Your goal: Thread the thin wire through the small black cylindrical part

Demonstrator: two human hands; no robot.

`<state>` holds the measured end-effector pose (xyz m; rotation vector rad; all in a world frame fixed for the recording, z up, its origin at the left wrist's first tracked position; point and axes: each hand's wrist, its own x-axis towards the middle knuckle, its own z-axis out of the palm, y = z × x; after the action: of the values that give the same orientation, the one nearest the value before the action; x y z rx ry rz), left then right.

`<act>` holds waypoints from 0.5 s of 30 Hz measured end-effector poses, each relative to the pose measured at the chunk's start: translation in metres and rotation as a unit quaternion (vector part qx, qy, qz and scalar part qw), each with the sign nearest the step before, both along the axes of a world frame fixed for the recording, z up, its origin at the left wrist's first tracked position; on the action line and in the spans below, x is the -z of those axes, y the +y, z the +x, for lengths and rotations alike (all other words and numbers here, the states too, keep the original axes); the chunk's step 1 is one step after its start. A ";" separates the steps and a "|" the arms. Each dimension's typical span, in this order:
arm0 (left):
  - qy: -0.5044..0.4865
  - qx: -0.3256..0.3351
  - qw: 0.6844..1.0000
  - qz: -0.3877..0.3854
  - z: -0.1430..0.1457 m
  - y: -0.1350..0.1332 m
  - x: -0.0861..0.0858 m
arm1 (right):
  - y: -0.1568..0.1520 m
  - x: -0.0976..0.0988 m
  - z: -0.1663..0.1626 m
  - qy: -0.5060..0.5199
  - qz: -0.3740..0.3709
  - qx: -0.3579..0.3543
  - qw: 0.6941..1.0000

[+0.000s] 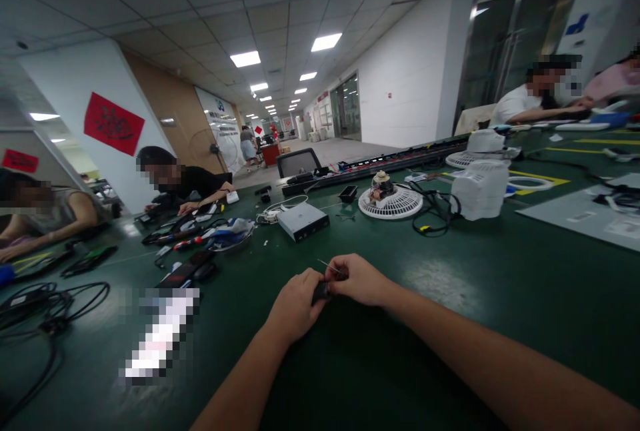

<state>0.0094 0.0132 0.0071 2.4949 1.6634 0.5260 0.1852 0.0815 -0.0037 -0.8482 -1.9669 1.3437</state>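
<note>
My left hand [295, 304] and my right hand [357, 281] meet over the green table [450, 324], near its front middle. Both are closed around a small black part [321, 293] held between them. A thin metal pin or tool tip [330, 266] sticks out above my right hand's fingers, pinched there. What the black part is I cannot make out.
A white box [303, 220] lies behind my hands. Further right stand a dismantled white fan grille [391, 203] with a black cable, and a white fan housing [480, 189]. Tools and cables [200, 239] lie at left. Other people sit along the left and far right edges.
</note>
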 end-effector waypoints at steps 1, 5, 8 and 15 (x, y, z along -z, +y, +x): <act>0.001 0.005 1.000 0.001 0.000 0.000 0.000 | 0.000 0.000 0.002 -0.017 0.023 0.005 1.000; -0.005 0.023 1.000 0.007 -0.001 0.000 0.002 | -0.001 0.001 0.005 -0.097 0.127 0.042 0.986; -0.023 0.016 1.000 0.009 0.002 0.001 0.008 | -0.006 0.001 0.003 -0.125 0.162 0.069 0.976; -0.004 0.005 1.000 -0.010 0.006 -0.004 0.017 | -0.019 0.002 -0.001 -0.109 0.097 0.034 0.989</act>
<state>0.0155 0.0091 -0.0095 2.4822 1.6433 0.5161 0.1841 0.0629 -0.0052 -0.9928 -2.1722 1.0364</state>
